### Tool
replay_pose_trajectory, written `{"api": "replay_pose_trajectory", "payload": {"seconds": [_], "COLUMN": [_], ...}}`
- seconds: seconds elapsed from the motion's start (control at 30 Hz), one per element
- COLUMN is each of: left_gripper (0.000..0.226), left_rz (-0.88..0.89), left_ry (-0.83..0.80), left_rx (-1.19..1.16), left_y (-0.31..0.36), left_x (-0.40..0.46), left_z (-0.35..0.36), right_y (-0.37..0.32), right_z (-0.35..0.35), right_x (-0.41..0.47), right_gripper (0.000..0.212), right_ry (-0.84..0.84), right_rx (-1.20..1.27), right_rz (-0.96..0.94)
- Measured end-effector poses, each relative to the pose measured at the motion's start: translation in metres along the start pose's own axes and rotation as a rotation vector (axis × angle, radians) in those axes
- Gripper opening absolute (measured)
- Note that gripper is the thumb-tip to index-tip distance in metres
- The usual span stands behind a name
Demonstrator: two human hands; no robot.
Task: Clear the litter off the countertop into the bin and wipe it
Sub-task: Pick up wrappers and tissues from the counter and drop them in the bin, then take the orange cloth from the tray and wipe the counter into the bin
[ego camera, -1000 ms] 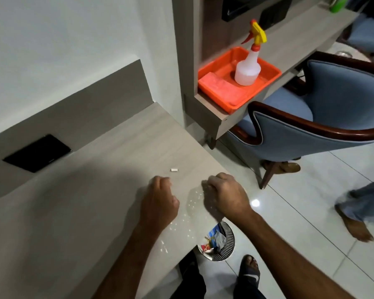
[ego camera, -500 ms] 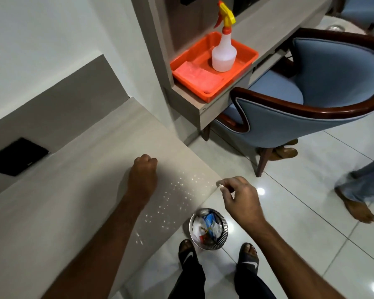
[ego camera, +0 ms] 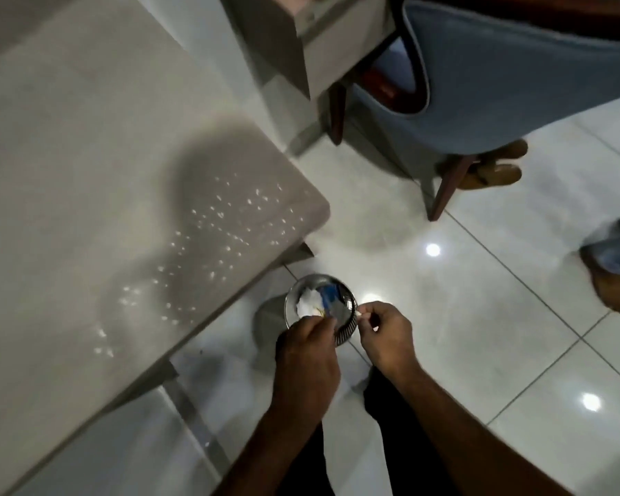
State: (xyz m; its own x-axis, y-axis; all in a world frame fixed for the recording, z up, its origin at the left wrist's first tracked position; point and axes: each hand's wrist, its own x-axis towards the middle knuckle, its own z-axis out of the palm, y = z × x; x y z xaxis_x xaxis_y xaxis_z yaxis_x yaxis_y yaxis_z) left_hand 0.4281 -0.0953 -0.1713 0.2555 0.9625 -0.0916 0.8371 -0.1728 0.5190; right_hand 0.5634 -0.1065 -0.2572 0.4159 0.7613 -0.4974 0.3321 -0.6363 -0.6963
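Observation:
A small round metal bin (ego camera: 303, 291) stands on the floor by the countertop's corner, with white and blue litter inside. Both my hands hover over its near rim. My right hand (ego camera: 385, 338) pinches a tiny white scrap (ego camera: 357, 312) between thumb and finger, just above the rim. My left hand (ego camera: 306, 347) has its fingers curled at the bin's edge; whether it holds anything is hidden. The pale wood-grain countertop (ego camera: 86, 173) fills the left, with several bright specks near its corner.
A blue upholstered chair (ego camera: 516, 73) with dark wooden legs stands at the upper right. Brown footwear (ego camera: 494, 173) lies under it. Another person's bare foot (ego camera: 616, 284) is at the right edge. Glossy white floor tiles (ego camera: 480, 316) spread to the right.
The view tilted down. My left hand left the countertop and came over the bin. My right hand dropped closer to the bin's rim with the scrap.

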Motion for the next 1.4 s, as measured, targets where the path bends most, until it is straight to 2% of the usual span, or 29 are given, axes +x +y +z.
{"api": "replay_pose_trajectory", "payload": {"seconds": [0.1, 0.2, 0.27, 0.37, 0.47, 0.57, 0.7, 0.77, 0.87, 0.97, 1.07, 1.17, 1.23, 1.33, 1.4], "left_gripper": [0.026, 0.029, 0.026, 0.028, 0.019, 0.040, 0.034, 0.032, 0.039, 0.042, 0.043, 0.044, 0.053, 0.080, 0.091], "left_rz": [-0.466, -0.888, -1.027, -1.060, -1.078, -1.030, -0.740, -0.619, -0.394, -0.113, 0.097, 0.072, -0.007, -0.180, -0.271], "left_ry": [-0.070, -0.026, -0.025, -0.027, -0.090, -0.135, -0.149, -0.152, -0.133, 0.008, 0.191, 0.353, 0.388, 0.249, 0.191], "left_rx": [-0.210, -0.523, -0.618, -0.632, -0.643, -0.560, -0.324, -0.311, -0.340, -0.343, -0.220, -0.059, 0.082, 0.280, 0.332], "left_y": [-0.062, -0.113, -0.131, -0.149, -0.172, -0.178, -0.112, -0.067, -0.004, 0.056, 0.081, 0.072, 0.049, 0.002, -0.019], "left_x": [0.013, 0.026, 0.032, 0.040, 0.041, 0.042, 0.039, 0.029, 0.012, 0.030, 0.088, 0.169, 0.225, 0.288, 0.302], "left_z": [0.086, 0.154, 0.187, 0.218, 0.240, 0.238, 0.161, 0.111, 0.040, -0.044, -0.115, -0.167, -0.183, -0.195, -0.191], "right_y": [0.034, 0.065, 0.083, 0.100, 0.115, 0.117, 0.089, 0.061, 0.014, -0.053, -0.120, -0.193, -0.236, -0.296, -0.330], "right_z": [0.028, 0.054, 0.073, 0.095, 0.109, 0.107, 0.080, 0.057, 0.017, -0.033, -0.073, -0.103, -0.118, -0.137, -0.144], "right_x": [0.020, 0.046, 0.063, 0.079, 0.085, 0.078, 0.045, 0.022, -0.008, -0.028, -0.028, -0.007, 0.013, 0.048, 0.075], "right_gripper": [0.014, 0.014, 0.013, 0.021, 0.031, 0.031, 0.022, 0.023, 0.023, 0.019, 0.020, 0.022, 0.021, 0.023, 0.022], "right_ry": [-0.116, -0.189, -0.244, -0.307, -0.305, -0.271, -0.146, -0.057, 0.110, 0.244, 0.345, 0.380, 0.381, 0.381, 0.394], "right_rx": [-0.073, -0.180, -0.245, -0.345, -0.343, -0.316, -0.203, -0.122, 0.019, 0.129, 0.186, 0.159, 0.105, 0.032, -0.024], "right_rz": [0.093, 0.098, 0.075, 0.022, -0.010, 0.004, 0.016, 0.015, -0.090, -0.143, -0.276, -0.450, -0.568, -0.708, -0.781]}}
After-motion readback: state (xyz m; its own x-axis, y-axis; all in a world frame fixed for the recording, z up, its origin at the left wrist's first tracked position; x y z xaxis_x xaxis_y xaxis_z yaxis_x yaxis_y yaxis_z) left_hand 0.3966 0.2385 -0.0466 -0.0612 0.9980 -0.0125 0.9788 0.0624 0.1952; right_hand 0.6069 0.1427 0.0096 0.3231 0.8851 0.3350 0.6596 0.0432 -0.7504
